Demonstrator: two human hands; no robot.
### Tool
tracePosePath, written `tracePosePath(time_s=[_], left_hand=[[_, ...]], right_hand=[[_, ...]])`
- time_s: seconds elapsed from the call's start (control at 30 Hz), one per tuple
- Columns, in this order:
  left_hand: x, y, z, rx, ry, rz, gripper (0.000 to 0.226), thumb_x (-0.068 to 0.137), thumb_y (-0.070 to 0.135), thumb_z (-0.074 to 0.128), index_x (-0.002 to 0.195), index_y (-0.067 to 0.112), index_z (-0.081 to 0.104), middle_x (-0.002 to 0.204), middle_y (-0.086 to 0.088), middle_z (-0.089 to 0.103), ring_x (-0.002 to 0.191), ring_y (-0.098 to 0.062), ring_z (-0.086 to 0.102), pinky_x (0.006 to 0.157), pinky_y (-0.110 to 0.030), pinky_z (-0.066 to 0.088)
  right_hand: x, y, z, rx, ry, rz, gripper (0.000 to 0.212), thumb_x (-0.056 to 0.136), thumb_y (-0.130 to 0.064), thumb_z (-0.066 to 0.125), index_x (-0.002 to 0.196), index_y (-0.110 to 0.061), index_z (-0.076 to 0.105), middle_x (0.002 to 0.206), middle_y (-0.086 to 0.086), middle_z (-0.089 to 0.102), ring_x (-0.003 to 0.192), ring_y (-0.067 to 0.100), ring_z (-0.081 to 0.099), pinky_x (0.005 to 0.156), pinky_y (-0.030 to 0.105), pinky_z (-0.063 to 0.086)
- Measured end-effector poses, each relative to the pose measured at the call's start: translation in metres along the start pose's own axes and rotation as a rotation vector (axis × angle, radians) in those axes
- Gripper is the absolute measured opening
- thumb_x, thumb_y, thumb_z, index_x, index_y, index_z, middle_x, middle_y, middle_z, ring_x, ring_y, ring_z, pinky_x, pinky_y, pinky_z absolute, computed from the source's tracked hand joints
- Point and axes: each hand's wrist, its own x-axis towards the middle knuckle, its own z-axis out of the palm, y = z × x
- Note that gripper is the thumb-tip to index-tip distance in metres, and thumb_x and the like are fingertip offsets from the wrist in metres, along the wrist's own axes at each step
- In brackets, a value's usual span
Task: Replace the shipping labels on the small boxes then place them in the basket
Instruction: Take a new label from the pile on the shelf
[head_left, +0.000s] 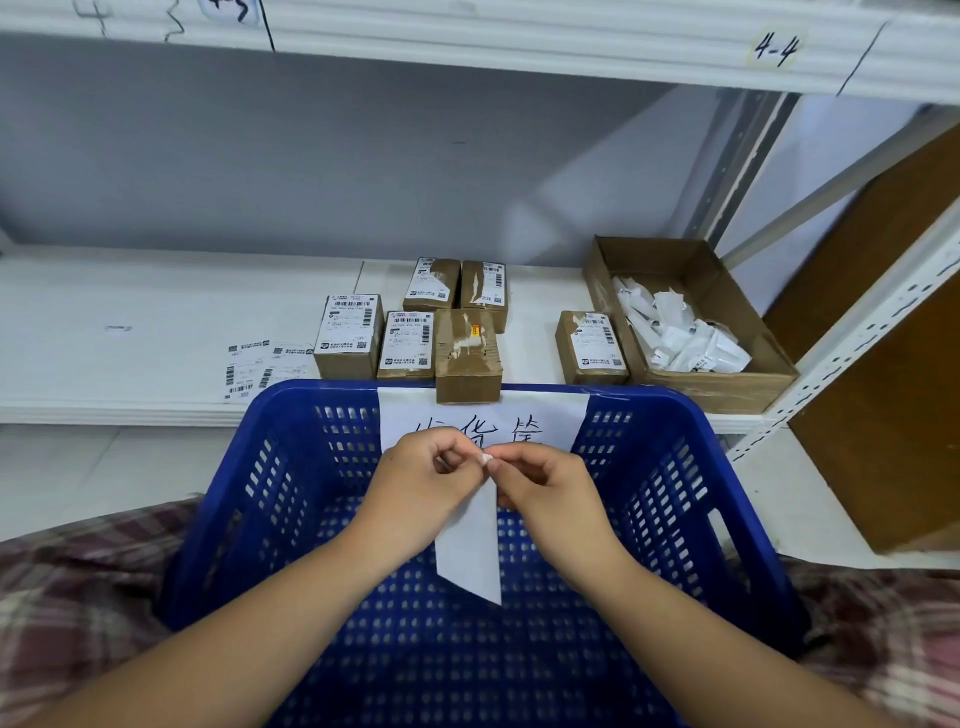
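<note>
The left hand (415, 488) and right hand (543, 486) hide the lower half of the handwritten sign (483, 413) at centre frame, and the top of the label sheet (470, 545) they pinch; print on the box labels (347, 326) is too small to read; the basket (670, 410) rim covers the lower edges of the loose labels (248, 370), middle left; the shelf scrawl (228, 10), upper left, is cut off.

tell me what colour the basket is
Blue: the basket is perforated blue plastic, with a white handwritten sign on its far wall. The head view shows it best.
</note>
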Motion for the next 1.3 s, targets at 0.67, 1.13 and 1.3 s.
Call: tracePosePath(time_s=[0.67,1.13,1.3], left_hand=[[0.014,-0.002,-0.005,-0.672,0.057,-0.403,0.016,0.096,0.013,0.041,0.09,0.005,0.053,0.082,-0.015,0.058,0.05,-0.013,0.041,0.05,-0.025,0.031],[0.027,-0.001,-0.028,-1.043,0.381,-0.503,0.027,0.095,0.005,0.033,0.072,0.009,0.047,0.06,-0.003,0.05,0.048,-0.011,0.04,0.044,-0.02,0.038],[0.032,-0.006,-0.035,-0.754,0.443,-0.387,0.027,0.094,0.006,0.04,0.07,0.012,0.049,0.049,0.004,0.044,0.039,-0.008,0.037,0.044,-0.02,0.034]], right_hand=[[0.021,-0.002,-0.024,0.527,0.194,0.496,0.014,0.095,-0.01,0.053,0.096,-0.005,0.067,0.08,0.006,0.066,0.06,0.012,0.056,0.058,0.024,0.043],[0.036,0.006,-0.05,0.61,0.463,0.554,0.013,0.094,-0.008,0.053,0.087,-0.007,0.063,0.072,0.002,0.059,0.059,0.011,0.044,0.053,0.021,0.034],[0.037,0.003,-0.058,0.608,0.57,0.525,0.021,0.095,-0.01,0.052,0.075,-0.011,0.058,0.065,-0.001,0.047,0.056,0.01,0.038,0.053,0.022,0.032]])
